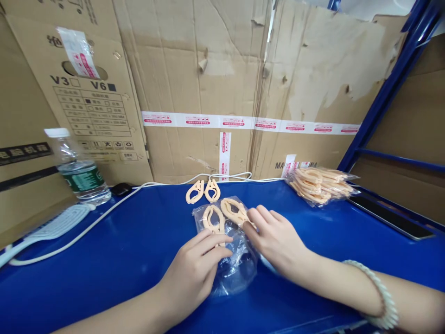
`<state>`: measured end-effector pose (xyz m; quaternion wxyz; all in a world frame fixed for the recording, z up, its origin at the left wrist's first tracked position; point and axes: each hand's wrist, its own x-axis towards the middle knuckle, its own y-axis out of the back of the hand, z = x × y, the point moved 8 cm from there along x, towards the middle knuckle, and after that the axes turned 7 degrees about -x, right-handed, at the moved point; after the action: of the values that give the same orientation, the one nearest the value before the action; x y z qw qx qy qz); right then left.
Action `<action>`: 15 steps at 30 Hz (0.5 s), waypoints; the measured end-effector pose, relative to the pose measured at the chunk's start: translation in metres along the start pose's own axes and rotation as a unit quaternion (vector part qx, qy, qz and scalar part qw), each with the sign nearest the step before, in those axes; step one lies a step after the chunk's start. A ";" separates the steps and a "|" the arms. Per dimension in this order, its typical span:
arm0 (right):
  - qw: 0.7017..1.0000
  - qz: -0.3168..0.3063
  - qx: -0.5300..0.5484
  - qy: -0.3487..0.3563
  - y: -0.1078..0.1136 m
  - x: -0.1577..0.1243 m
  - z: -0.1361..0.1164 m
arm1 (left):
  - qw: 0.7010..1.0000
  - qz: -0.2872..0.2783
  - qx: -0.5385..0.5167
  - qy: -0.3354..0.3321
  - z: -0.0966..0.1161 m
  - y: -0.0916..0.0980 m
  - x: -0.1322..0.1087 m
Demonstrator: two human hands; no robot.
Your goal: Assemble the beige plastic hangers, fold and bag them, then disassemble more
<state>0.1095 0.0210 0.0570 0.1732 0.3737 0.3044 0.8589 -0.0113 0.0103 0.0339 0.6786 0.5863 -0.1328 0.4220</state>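
Note:
A clear plastic bag [233,264] lies on the blue table [139,241] in front of me. My left hand [196,271] presses on the bag's near side, fingers together and laid flat on one beige plastic clip [213,218] inside it. My right hand [274,236] rests at the bag's right edge, its fingertips touching a second beige clip [233,208] at the bag's mouth. Two more beige clips [203,191] lie loose on the table just beyond the bag.
A pile of bagged beige clips [318,184] sits at the back right. A water bottle [78,169], a white comb-like item [57,223] and a white cable [104,213] lie at left. Cardboard boxes [222,83] wall the back; a blue rack post [389,88] stands right.

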 end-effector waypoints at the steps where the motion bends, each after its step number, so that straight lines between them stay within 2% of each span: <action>1: 0.998 -0.032 0.054 -0.021 -0.004 0.004 0.012 | 1.000 -0.003 -0.001 0.004 0.000 0.000 0.000; 3: 0.972 -0.096 0.205 -0.066 -0.012 0.012 0.036 | 1.000 -0.012 -0.001 0.009 -0.001 -0.001 -0.001; 4: 0.952 -0.111 0.275 -0.068 -0.013 0.016 0.044 | 1.000 -0.015 0.001 0.010 -0.001 -0.002 0.000; 7: 0.916 -0.099 0.390 0.009 0.001 0.026 0.048 | 1.000 -0.016 0.005 0.014 -0.002 -0.001 0.001; 9: 0.913 -0.112 0.384 0.083 0.008 0.024 0.033 | 1.000 -0.014 0.006 0.016 -0.003 -0.001 0.001; 11: 0.925 -0.140 0.323 0.144 0.005 0.015 0.014 | 1.000 -0.013 0.007 0.017 -0.003 0.000 0.001; 13: 0.940 -0.159 0.246 0.176 -0.004 0.005 -0.001 | 1.000 -0.014 0.009 0.018 -0.004 0.000 0.001; 15: 0.951 -0.162 0.188 0.181 -0.012 -0.002 -0.004 | 1.000 -0.011 0.011 0.021 -0.005 0.000 0.000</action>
<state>0.1086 0.0276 0.0458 0.1786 0.1831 0.5434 0.7996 -0.0127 0.0147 0.0331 0.6793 0.5860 -0.1076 0.4285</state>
